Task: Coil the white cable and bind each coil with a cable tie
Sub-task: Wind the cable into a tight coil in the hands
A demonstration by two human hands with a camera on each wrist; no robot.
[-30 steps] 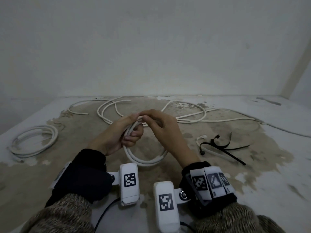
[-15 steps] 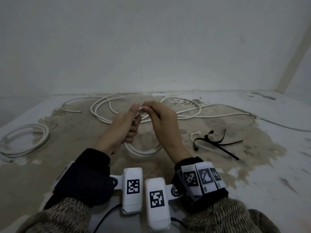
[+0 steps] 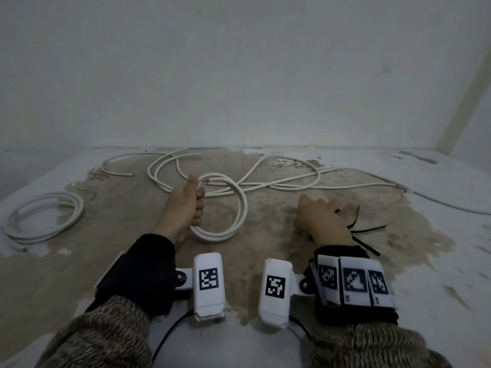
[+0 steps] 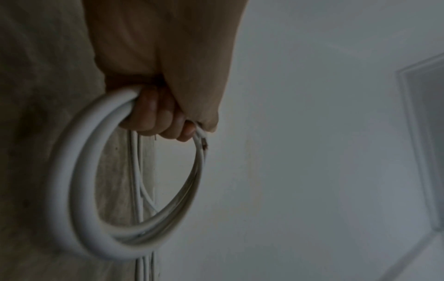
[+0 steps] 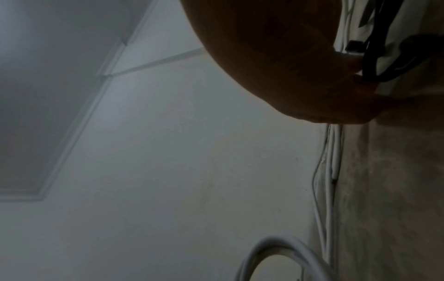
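Observation:
My left hand grips a small coil of white cable in a fist, thumb up, and holds it just above the floor. In the left wrist view the fingers curl round the coil, and a cut end pokes out by the fingertips. My right hand reaches down to the right onto a bunch of black cable ties on the floor. The right wrist view shows its fingertips closing on a black tie. My hand hides most of the bunch.
Long loose white cables sprawl across the stained floor behind the hands, up to the wall. Another white coil lies at the far left. The held coil's edge shows low in the right wrist view.
My right hand has let go of the coil and moved right and down to the black ties. The left hand alone now holds the coil, shifted slightly left.

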